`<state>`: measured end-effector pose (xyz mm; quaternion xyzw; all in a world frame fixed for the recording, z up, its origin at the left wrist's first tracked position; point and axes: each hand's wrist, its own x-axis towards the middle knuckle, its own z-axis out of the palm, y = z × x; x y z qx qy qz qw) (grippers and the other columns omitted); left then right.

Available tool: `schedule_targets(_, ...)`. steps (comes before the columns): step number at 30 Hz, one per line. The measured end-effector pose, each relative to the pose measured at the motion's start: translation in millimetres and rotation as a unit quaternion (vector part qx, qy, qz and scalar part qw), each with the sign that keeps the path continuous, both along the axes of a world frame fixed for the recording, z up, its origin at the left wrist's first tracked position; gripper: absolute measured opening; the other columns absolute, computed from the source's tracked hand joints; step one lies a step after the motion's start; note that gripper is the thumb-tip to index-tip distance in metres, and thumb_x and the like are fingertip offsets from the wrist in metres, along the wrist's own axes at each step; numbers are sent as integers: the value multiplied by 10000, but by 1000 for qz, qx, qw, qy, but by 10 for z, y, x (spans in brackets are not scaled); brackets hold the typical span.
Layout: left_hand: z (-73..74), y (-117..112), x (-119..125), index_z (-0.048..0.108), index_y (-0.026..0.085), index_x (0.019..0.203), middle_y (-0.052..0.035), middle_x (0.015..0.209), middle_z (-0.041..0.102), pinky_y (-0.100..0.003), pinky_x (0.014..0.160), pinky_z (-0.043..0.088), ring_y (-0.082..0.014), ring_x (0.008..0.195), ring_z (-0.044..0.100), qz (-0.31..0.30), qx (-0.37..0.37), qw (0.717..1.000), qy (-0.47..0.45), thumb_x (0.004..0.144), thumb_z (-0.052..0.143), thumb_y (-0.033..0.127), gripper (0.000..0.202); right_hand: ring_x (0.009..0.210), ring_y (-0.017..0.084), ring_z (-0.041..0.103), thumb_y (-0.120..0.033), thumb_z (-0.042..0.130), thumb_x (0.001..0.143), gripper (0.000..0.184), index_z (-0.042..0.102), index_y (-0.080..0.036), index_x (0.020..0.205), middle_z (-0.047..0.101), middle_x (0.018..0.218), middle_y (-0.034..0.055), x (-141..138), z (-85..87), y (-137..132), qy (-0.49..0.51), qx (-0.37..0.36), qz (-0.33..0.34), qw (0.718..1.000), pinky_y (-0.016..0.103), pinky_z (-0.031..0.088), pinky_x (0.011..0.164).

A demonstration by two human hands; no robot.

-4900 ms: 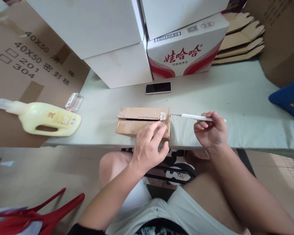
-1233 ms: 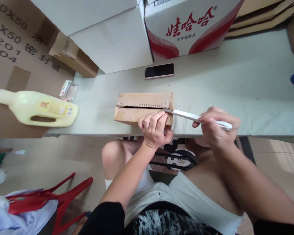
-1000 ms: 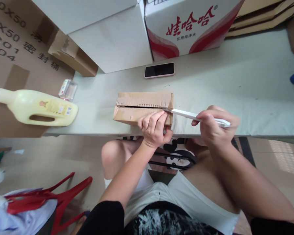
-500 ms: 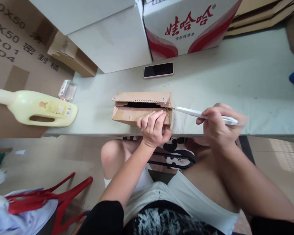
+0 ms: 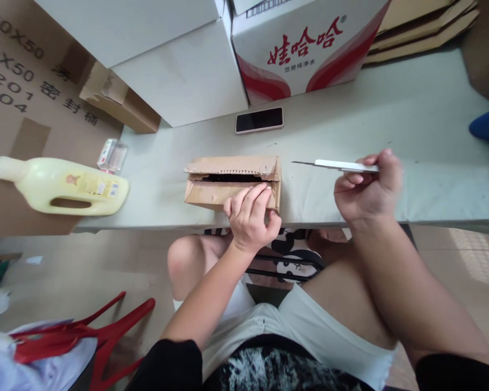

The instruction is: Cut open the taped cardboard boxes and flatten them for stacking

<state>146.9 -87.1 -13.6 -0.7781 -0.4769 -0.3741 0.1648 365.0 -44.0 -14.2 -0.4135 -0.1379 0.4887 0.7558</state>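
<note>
A small brown cardboard box [image 5: 212, 187] lies on the pale green table [image 5: 391, 130] near its front edge. Its top seam is slit and gapes dark along the middle. My left hand [image 5: 250, 220] grips the box's near right corner, fingers curled over the front flap. My right hand [image 5: 369, 190] is closed on a white utility knife [image 5: 338, 165], held level to the right of the box with the blade tip pointing left, clear of the cardboard.
A phone [image 5: 259, 120] lies face up behind the box. White cartons [image 5: 175, 70] and a red-printed carton [image 5: 309, 43] stand at the back. A yellow bottle [image 5: 65, 187] and a small clear case [image 5: 112, 156] lie to the left. A red chair [image 5: 85, 336] is at lower left.
The knife blade has come out of the box's right end and moved right and up, away from the box. The top seam has opened into a dark gap. My left hand stays on the corner.
</note>
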Motion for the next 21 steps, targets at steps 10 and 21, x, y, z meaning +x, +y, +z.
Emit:
schedule_targets(10, 512, 12, -142, 653, 226, 1290, -89, 1311, 718, -479, 942, 444, -325, 1193, 617, -33, -244, 962, 116, 844, 621, 309, 455, 390, 14, 368, -408, 736, 709, 317, 477, -230, 667, 515, 630, -89, -83, 31, 62, 47, -58, -30, 997, 199, 303, 360)
schedule_targets(21, 377, 42, -220, 598, 151, 1358, -157, 1334, 703, -505, 1076, 506, -312, 1270, 648, -86, -193, 972, 103, 901, 561, 315, 486, 391, 9, 403, -469, 787, 712, 410, 465, -217, 688, 460, 626, -101, -42, -83, 77, 4, 0, -8, 1000, 178, 335, 364)
